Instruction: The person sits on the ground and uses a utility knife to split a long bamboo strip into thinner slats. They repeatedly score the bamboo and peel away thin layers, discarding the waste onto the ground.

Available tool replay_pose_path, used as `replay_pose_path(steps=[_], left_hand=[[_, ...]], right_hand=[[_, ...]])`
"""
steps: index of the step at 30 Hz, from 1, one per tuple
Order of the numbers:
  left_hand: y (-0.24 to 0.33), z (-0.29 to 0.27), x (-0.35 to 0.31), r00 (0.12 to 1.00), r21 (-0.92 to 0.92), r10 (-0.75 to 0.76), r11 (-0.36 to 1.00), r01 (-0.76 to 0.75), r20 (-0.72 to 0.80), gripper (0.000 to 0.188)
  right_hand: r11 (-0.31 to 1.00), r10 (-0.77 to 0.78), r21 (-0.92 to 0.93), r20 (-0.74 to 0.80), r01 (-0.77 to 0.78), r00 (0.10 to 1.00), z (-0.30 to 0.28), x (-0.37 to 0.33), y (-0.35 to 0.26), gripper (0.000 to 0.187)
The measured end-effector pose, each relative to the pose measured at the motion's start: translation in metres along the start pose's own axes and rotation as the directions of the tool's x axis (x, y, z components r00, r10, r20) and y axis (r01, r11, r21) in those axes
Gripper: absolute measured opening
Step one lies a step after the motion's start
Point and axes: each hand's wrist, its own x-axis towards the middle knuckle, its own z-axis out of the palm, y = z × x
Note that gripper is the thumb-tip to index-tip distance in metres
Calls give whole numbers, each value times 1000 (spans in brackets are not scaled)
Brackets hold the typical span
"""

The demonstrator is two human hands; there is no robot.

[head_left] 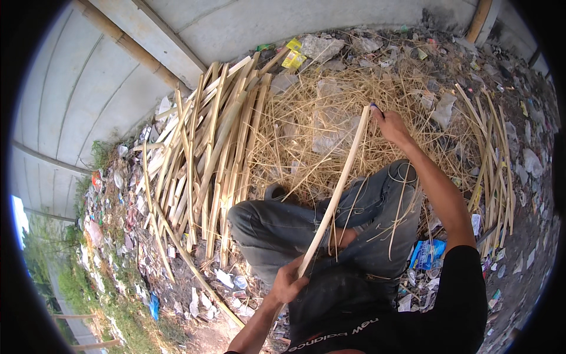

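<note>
A long pale bamboo strip (339, 197) slants across my lap, its far end raised over a heap of shavings (312, 127). Low on the strip, my left hand (289, 284) has its fingers wrapped round it. My right arm is stretched out, and my right hand (394, 127) is closed at the strip's far end. A small dark blue piece (375, 107) shows at its fingertips against the strip; the rest is hidden, so its kind is unclear. Thin curled shavings lie over my crossed legs (377, 218).
To the left lies a large pile of split bamboo strips (227, 135). A smaller bundle of thin strips (492, 159) lies at the right. Litter covers the ground, including a blue wrapper (427, 253) by my right knee. A grey panel wall (247, 29) stands behind.
</note>
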Motion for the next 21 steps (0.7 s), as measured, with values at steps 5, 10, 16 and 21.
replay_pose_path(steps=[5, 10, 16, 21], left_hand=[[-43, -28, -37, 996, -63, -63, 996, 67, 63, 63], [31, -33, 24, 979, 164, -106, 977, 135, -175, 53], [45, -24, 92, 920, 185, 103, 982, -34, -378, 39], [63, -14, 123, 893, 301, 229, 947, -112, -387, 37]], right_hand=[[988, 141, 101, -255, -119, 957, -59, 38, 69, 82], [895, 15, 444, -93, 28, 996, -28, -23, 10, 75], [916, -373, 238, 208, 323, 904, 19, -132, -90, 69], [885, -460, 172, 464, 433, 757, 43, -186, -123, 78]])
